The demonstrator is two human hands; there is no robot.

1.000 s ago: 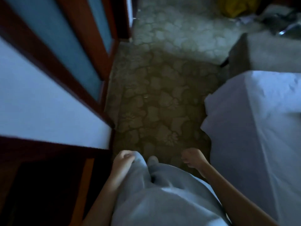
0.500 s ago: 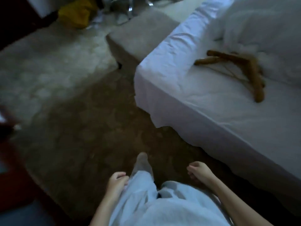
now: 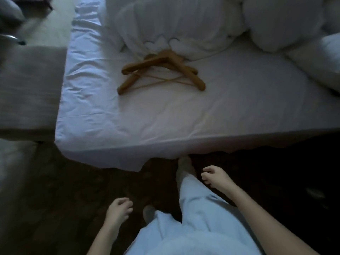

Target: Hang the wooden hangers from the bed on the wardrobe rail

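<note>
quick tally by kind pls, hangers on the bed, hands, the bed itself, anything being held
wooden hangers: at least 2, piled crosswise, exact count unclear
hands: 2, left hand and right hand
bed: 1
things held: 0
total: at least 5

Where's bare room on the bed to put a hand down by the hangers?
Bare sheet runs between the hangers and the near edge, and left of them to the side edge. Crowded behind: the bunched duvet touches them.

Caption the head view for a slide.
Empty left hand and right hand hang before a bed bearing piled wooden hangers.
</note>
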